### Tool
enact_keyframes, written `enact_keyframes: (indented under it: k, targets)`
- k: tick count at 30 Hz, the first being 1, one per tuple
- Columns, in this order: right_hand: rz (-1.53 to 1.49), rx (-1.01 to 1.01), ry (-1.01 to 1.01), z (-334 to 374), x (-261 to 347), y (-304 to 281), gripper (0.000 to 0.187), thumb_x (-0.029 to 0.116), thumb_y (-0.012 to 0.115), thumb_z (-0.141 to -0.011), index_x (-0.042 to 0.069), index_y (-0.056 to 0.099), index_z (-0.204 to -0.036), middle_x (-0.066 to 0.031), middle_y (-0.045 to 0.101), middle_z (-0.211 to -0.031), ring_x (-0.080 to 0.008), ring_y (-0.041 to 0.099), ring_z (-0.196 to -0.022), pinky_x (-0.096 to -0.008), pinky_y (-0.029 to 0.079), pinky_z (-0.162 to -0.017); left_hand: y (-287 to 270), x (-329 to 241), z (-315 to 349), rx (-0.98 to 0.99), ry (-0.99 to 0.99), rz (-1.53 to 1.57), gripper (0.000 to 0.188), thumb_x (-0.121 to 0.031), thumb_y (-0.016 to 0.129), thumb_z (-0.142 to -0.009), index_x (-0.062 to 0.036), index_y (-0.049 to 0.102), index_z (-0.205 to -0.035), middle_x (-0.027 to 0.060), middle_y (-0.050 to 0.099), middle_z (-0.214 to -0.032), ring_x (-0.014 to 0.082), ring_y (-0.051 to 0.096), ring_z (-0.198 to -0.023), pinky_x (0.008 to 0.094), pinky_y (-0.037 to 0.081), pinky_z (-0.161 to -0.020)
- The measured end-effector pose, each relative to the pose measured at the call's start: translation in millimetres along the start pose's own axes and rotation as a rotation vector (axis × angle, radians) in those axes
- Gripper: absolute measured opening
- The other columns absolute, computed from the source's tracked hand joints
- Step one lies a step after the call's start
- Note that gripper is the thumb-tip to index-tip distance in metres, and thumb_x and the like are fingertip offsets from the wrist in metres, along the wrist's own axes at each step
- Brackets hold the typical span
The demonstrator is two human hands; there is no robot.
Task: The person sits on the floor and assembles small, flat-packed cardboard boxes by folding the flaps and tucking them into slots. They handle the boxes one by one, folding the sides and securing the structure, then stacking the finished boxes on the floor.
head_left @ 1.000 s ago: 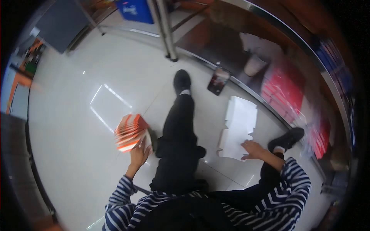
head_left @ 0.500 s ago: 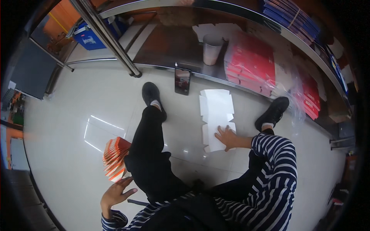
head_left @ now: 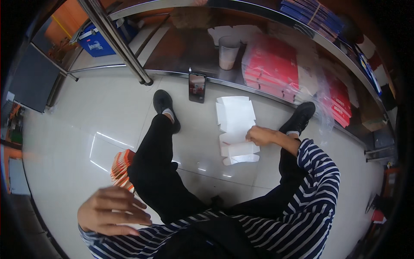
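Observation:
A flat white cardboard box blank [head_left: 238,113] with cut flaps lies on the floor between my legs, its near panels creased and partly raised. My right hand [head_left: 261,135] is closed at the blank's right edge, fingers bent together on a side flap; the fingertips are partly hidden. To the left, my left hand [head_left: 113,211] hovers with its fingers loosely apart and nothing in them. Just beyond it, against my left thigh, is a fanned stack of orange-and-white folded cardboard pieces [head_left: 122,168], partly covered by the hand and leg.
A phone [head_left: 197,87] leans against the low metal shelf [head_left: 172,56] ahead. On that shelf stand a cup [head_left: 228,52] and plastic-wrapped red cartons [head_left: 271,62]. A blue bag [head_left: 101,42] sits at the far left. My black shoes [head_left: 298,117] flank the blank.
My right hand has gone from lying flat on the blank's near part to gripping its right edge, and the near panels have bent up. My left hand has lifted away from the orange-and-white stack.

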State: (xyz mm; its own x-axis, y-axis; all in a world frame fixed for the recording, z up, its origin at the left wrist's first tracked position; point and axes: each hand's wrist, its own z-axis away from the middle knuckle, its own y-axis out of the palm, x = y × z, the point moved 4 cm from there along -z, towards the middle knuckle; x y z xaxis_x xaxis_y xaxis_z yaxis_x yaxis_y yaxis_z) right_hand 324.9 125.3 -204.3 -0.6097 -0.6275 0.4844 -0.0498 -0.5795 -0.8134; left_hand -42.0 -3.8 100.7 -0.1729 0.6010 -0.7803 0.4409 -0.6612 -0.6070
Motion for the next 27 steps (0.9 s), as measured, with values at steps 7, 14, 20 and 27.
enact_keyframes:
  k: [7,14,20,27]
  targets:
    - [-0.352,-0.288,0.108,39,-9,-31,0.011,0.01,0.071,-0.062,0.002,0.064,-0.066,-0.0134,0.063,-0.067,-0.023,0.061,-0.06,-0.0326,0.046,-0.055,8,87,-140,0.177,-0.039,-0.255,0.027,-0.03,0.063,-0.077,-0.0079,0.063,-0.092,0.0054,0.062,-0.078,0.025,0.058,-0.076,0.0366,0.044,-0.065]
    - [-0.751,-0.366,0.361,61,-35,-25,0.011,0.005,0.073,-0.069,0.004,0.063,-0.071,-0.0063,0.063,-0.069,-0.0111,0.059,-0.07,-0.0238,0.046,-0.067,94,210,-213,0.356,-0.224,-0.539,0.079,-0.049,0.068,-0.066,-0.0099,0.036,-0.128,0.0154,0.048,-0.115,0.0331,0.047,-0.106,0.0434,0.042,-0.084]
    - [-0.397,-0.843,0.248,82,3,-84,0.005,0.002,0.06,-0.077,0.005,0.056,-0.079,-0.0064,0.06,-0.077,-0.0176,0.057,-0.078,-0.0302,0.042,-0.074,87,210,-222,-0.151,-0.208,-0.33,0.081,-0.042,0.065,-0.073,-0.0035,0.024,-0.132,0.0181,0.04,-0.122,0.0369,0.04,-0.112,0.0498,0.036,-0.09]
    - [0.582,-1.12,0.21,109,150,-185,0.01,0.009,0.061,-0.075,0.003,0.057,-0.083,-0.0055,0.058,-0.076,-0.0207,0.055,-0.077,-0.0389,0.03,-0.083,34,165,-225,-0.652,0.153,-0.234,0.014,-0.016,0.058,-0.082,-0.0037,0.064,-0.088,0.0082,0.061,-0.083,0.0264,0.054,-0.092,0.0381,0.037,-0.087]
